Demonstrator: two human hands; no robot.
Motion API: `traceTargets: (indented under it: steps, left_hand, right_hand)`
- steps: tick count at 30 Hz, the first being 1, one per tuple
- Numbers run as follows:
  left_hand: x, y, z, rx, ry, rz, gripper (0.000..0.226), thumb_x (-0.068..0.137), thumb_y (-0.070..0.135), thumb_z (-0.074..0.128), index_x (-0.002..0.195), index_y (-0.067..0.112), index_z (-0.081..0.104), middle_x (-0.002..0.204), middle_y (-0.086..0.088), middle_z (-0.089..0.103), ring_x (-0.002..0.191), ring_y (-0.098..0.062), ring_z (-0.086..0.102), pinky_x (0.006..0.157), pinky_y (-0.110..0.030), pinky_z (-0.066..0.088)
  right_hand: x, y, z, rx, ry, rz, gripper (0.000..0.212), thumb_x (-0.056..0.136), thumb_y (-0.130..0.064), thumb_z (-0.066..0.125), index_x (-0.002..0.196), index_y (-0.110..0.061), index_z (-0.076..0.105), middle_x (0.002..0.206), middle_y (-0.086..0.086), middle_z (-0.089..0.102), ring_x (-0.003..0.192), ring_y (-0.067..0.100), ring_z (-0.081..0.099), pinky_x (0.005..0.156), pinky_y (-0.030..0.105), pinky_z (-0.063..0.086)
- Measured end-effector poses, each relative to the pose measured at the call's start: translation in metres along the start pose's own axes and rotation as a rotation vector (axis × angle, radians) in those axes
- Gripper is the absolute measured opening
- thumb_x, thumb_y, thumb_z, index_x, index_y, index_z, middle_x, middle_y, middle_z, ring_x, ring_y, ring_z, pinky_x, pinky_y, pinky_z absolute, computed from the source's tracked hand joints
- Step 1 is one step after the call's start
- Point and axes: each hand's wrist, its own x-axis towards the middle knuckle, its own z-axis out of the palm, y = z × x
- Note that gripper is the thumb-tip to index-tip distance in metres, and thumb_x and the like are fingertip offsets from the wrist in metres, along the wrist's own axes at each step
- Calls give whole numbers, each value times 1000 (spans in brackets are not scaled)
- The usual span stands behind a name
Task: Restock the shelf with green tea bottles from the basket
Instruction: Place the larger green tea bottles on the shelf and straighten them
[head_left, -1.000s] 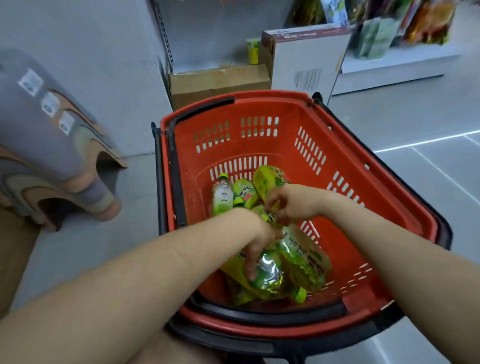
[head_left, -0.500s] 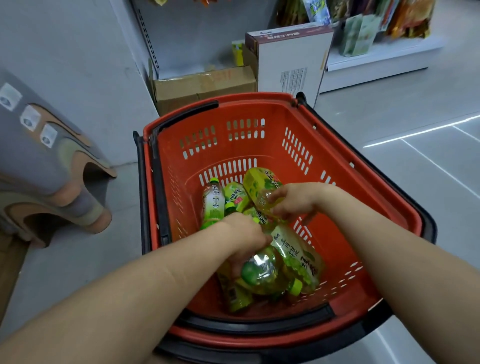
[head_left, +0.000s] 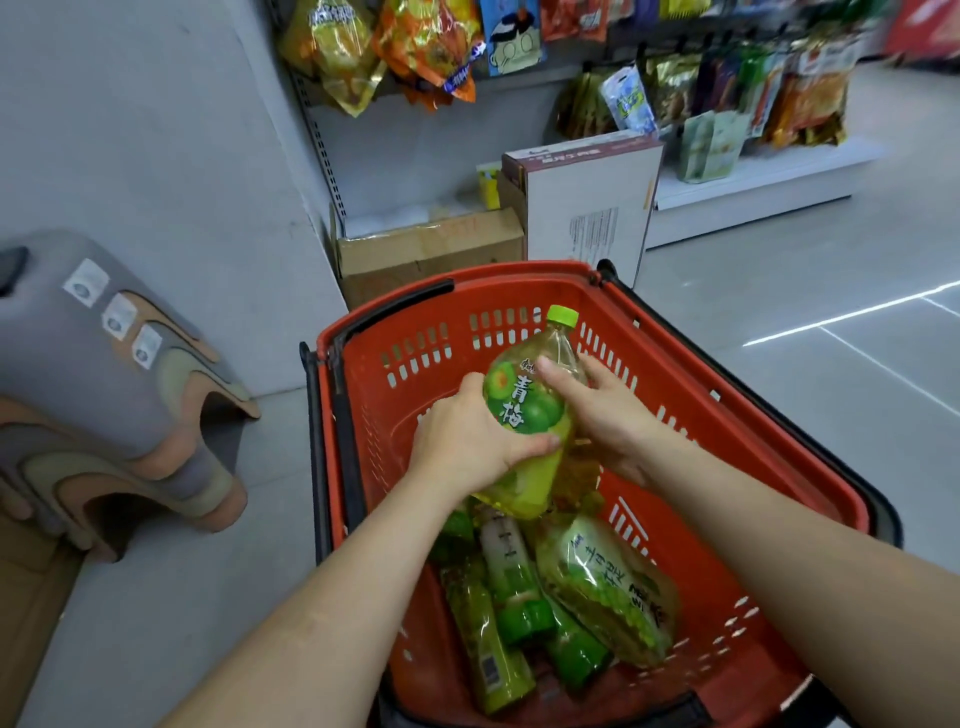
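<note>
A: Item one?
B: Large green tea bottle (head_left: 530, 415): clear plastic, yellow-green liquid, lime cap, green label with plum pictures and white characters. Position: lifted above the red basket (head_left: 727, 426), cap tilted away and up.

A: Grip?
B: Left hand (head_left: 467, 441) wrapped around the lower body, thumb across the label. Right hand (head_left: 602, 410) pressed to the opposite side, fingers spread along the shoulder. Both closed on the same bottle.

A: Remaining stock?
B: Several bottles lying in the basket (head_left: 561, 608): one large with the same label, slimmer ones with green caps and bands. Exact count cannot be told.

A: Surroundings?
B: Basket stands on a pale grey tiled floor (head_left: 779, 332). Beyond it, a brown cardboard box (head_left: 431, 249) and a white carton (head_left: 587, 202) on the floor against a low shelf (head_left: 753, 182). Hanging snack packets (head_left: 431, 47) above. Grey wall (head_left: 156, 130) to the left; a grey and tan curved object (head_left: 104, 389) at far left.
</note>
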Motion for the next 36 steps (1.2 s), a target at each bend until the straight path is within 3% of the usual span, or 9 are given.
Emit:
traceTargets:
  steps: [4,8,12,17,21,25,28,30,36]
  left_hand:
    - [5,0,-8,-603,-76,-10,61,74,61,66,124,29,53,122,4,58,104,-11,58,92,-35,49]
    - [6,-8,-13,-914,-298,-82,79,70,74,61,130,22,54,126,-5,65,113,-25,63,100,-49,46]
    - [3,-12,-21,-958,-360,-130,70,69,56,68,116,5,63,103,-14,74,96,-31,71,87,-44,55]
    - [8,-8,-21,-953,-28,-149,81,47,59,84,112,15,63,99,-8,75,91,-28,72,85,-49,56]
    - [14,-20,-28,-1097,104,-142,59,61,46,84,110,19,63,101,-5,75,90,-25,73,82,-52,57]
    - [19,-25,-29,-1119,173,-150,91,48,48,90,129,35,49,120,2,66,105,-22,68,88,-51,54]
    - [16,-23,-31,-1065,171,-99,101,54,40,90,136,55,32,140,3,50,121,-19,56,94,-47,51]
    - [14,-21,-29,-1011,147,-58,98,63,33,88,139,55,30,147,6,42,126,-13,48,92,-33,50]
    - [16,-20,-26,-1008,120,-21,91,66,34,85,139,51,34,140,9,49,113,-5,56,66,-13,54]
  right_hand:
    - [7,-12,-8,105,114,-90,78,58,-77,70,121,-32,62,120,3,69,109,28,66,98,52,48]
    - [10,-25,-7,135,18,-165,76,67,-73,66,124,-23,62,121,6,69,111,27,66,102,52,45]
    - [2,-27,7,32,-45,-239,50,90,-60,48,121,-24,63,118,3,70,109,22,67,101,49,47]
    - [15,-37,17,112,79,-71,52,94,-62,36,102,-23,69,101,2,74,96,19,67,87,36,52]
    - [49,-1,-2,-648,152,11,59,97,-41,51,145,-10,36,136,13,52,93,20,59,68,22,45]
    - [67,58,-10,-905,53,301,76,94,-42,54,152,-11,14,133,18,50,69,14,55,53,21,46]
    - [70,96,-10,-860,17,358,83,95,-29,57,153,-12,1,142,21,43,103,26,59,89,33,50]
    - [68,112,-12,-717,40,366,100,90,-26,65,152,-22,-13,145,25,40,102,30,59,87,37,51]
    - [77,87,-1,-756,139,138,72,92,-43,58,152,-23,23,145,10,48,119,30,56,91,35,47]
